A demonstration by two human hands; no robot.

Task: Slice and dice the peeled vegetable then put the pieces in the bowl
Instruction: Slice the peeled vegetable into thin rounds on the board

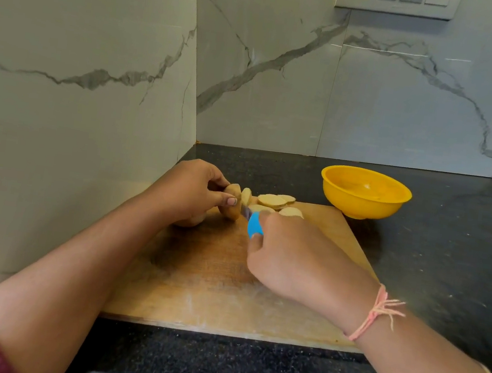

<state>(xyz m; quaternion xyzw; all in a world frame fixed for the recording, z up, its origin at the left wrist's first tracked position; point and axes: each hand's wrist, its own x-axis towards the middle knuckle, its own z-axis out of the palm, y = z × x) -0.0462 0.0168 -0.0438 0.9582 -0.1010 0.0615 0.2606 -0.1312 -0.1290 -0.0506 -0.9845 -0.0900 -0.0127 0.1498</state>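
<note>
Head view.

- Left hand (194, 189): fingers curled over the uncut end of the peeled potato (231, 204), thumb against its near face. It pins the potato to the cutting board (210, 285), probably so it cannot roll under the blade. A pale lump under the palm may be another piece; can't tell.
- Right hand (291, 261): wrapped around the blue handle of the knife (254, 225). The blade is down at the potato's cut face, between it and a slice standing on edge just beside it.
- Cut rounds (272, 201): overlapping heap on the board's far edge, right of the blade, clear of the cutting spot.
- Yellow bowl (361, 206): on the dark surface (449, 250) just past the board's far right corner, close to the slices for a short transfer. No pieces show inside.
- Judgement: slicing is well along, with a short stub left. Dicing and loading the bowl are not yet started. The thumb sits near the blade, a risk as the stub shortens.
</note>
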